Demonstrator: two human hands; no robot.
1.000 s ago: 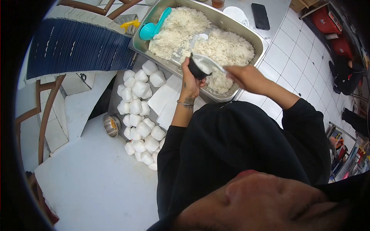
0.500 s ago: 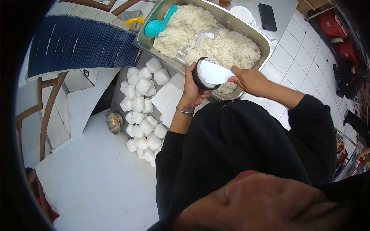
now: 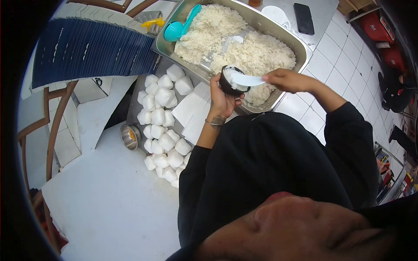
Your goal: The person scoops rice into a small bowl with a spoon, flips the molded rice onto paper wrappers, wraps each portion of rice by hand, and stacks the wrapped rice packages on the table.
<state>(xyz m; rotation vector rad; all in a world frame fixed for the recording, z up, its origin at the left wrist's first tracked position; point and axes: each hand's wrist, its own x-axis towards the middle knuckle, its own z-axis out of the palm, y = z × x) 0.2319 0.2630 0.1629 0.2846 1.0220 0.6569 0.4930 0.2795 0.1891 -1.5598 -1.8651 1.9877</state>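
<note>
My left hand [image 3: 223, 101] is wrapped round a small black bowl [image 3: 227, 87] with white rice in it, tilted over the near edge of a steel tray [image 3: 303, 55]. My right hand [image 3: 288, 81] grips the handle of a white paddle [image 3: 250, 80], whose blade is at the bowl's mouth. Loose rice [image 3: 267, 53] lies in the tray in two heaps. A teal scoop [image 3: 175, 30] rests at the tray's left end. White wrapped bundles [image 3: 157, 116] are piled left of my left forearm, beside white paper sheets [image 3: 191, 109].
A small steel bowl [image 3: 130, 136] with orange bits stands left of the bundles. Dark blue folded stacks [image 3: 93, 52] are at the upper left. A phone [image 3: 304, 18] and a white lid [image 3: 274, 15] lie beyond the tray. Another person [image 3: 398, 93] is at the far right.
Since the earlier frames the paddle has turned from flat across the bowl's mouth to edge-on, and the bowl is tipped differently. My right hand has shifted slightly upward. The view has moved a little.
</note>
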